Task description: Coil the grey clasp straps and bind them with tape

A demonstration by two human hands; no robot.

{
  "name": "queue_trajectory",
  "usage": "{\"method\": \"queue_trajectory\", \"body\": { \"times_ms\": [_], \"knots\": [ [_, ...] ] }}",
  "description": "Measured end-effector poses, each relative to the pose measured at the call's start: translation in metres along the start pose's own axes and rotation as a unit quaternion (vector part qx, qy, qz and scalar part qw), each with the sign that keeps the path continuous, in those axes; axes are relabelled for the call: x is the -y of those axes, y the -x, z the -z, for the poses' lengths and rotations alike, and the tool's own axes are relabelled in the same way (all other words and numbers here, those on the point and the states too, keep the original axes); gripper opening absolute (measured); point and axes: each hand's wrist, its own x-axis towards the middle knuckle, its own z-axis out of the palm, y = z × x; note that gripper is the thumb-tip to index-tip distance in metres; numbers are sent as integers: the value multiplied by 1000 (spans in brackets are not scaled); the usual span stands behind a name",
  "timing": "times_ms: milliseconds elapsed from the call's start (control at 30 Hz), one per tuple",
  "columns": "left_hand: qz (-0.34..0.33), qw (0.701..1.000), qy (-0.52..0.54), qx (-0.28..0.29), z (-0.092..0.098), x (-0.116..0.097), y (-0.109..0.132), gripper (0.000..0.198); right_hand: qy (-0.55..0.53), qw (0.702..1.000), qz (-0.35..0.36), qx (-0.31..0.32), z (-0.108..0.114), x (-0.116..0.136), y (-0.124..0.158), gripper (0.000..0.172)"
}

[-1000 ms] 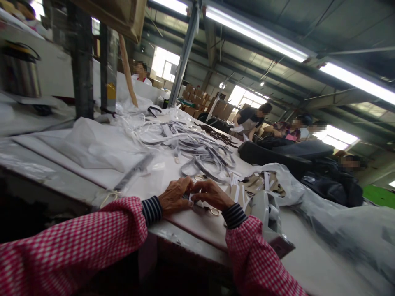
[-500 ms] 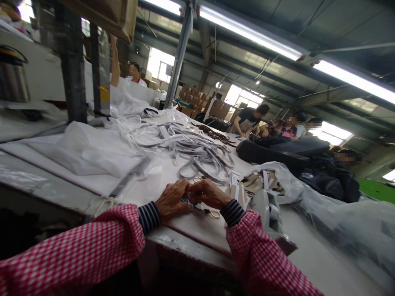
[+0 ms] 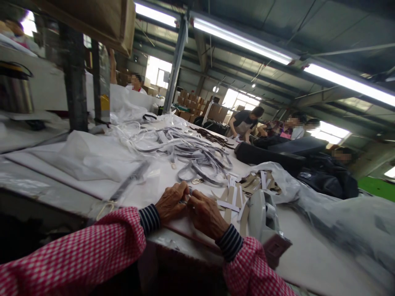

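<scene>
Close together at the table's near edge, my left hand [image 3: 171, 201] and my right hand [image 3: 206, 213] have their fingers curled around a small grey piece, which looks like the end of a grey strap. Most of it is hidden by the fingers. Just beyond them lies a gold metal clasp [image 3: 196, 181] on a dark strap end. A tangled heap of grey straps [image 3: 197, 154], partly in clear wrapping, spreads behind it. Beige and white strips [image 3: 236, 197] lie to the right of my right hand.
A grey-white tape dispenser [image 3: 262, 211] stands right of the strips. Clear plastic sheeting [image 3: 345, 218] covers the right side, with black bags [image 3: 321, 176] behind. Plastic film [image 3: 89, 156] lies at left, near a dark post [image 3: 74, 82]. Several people work across the table.
My right hand has turned and come lower, with its fingers against my left hand. The gold clasp seen beneath it earlier is out of sight. The camera view has shifted slightly.
</scene>
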Motion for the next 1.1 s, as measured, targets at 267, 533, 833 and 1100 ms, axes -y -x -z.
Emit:
{"method": "queue_trajectory", "body": {
  "times_ms": [267, 533, 833, 1100],
  "knots": [
    [-11, 999, 14, 27, 2, 3, 3, 26, -42, 995, -87, -24, -6, 19, 33, 42],
    [-92, 993, -31, 60, 19, 11, 3, 15, -35, 994, -96, -35, -14, 16, 35, 42],
    [-89, 990, -50, 100, 17, 21, -2, 25, -12, 991, -125, -39, -14, 21, 36, 42],
    [-87, 988, -81, 95, 14, 17, -1, 23, -31, 990, -126, -53, -12, 24, 33, 38]
  ]
}}
